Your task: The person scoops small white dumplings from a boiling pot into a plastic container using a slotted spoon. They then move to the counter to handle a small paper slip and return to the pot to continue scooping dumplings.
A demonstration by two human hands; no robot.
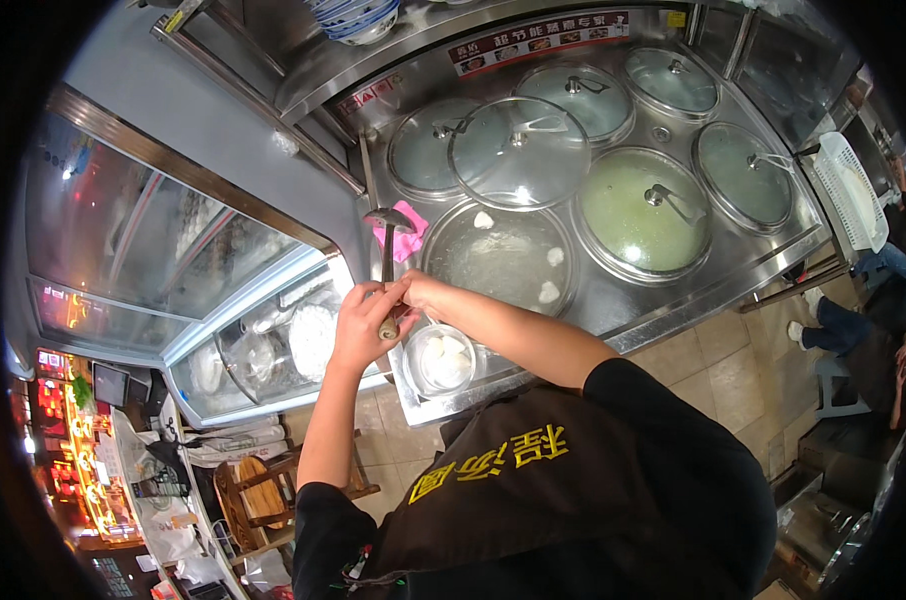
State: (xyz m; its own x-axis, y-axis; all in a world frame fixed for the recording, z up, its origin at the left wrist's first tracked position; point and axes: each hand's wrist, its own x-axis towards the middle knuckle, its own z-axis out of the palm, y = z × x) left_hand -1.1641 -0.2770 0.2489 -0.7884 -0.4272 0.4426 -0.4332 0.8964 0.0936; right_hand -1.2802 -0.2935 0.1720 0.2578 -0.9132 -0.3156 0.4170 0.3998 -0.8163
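My left hand (369,319) is closed around the handle of a metal ladle (388,251) with a wooden grip end. The ladle's head hangs beyond the hand, by a pink cloth (408,231). My right hand (418,292) meets the left at the handle; its fingertips are partly hidden, so what it grips is unclear. Just below the hands, a round bowl-like container (439,361) holds white pieces of food. Beside my right forearm is an uncovered round pot (494,259) of cloudy liquid, with a few white lumps (483,220) in it.
A glass lid (490,176) leans over a covered pot (415,154) at the back left. Several more lidded pots (640,206) are set into the steel counter (663,319). A glass-fronted display case (273,345) stands at left. A seated person (850,326) is at far right.
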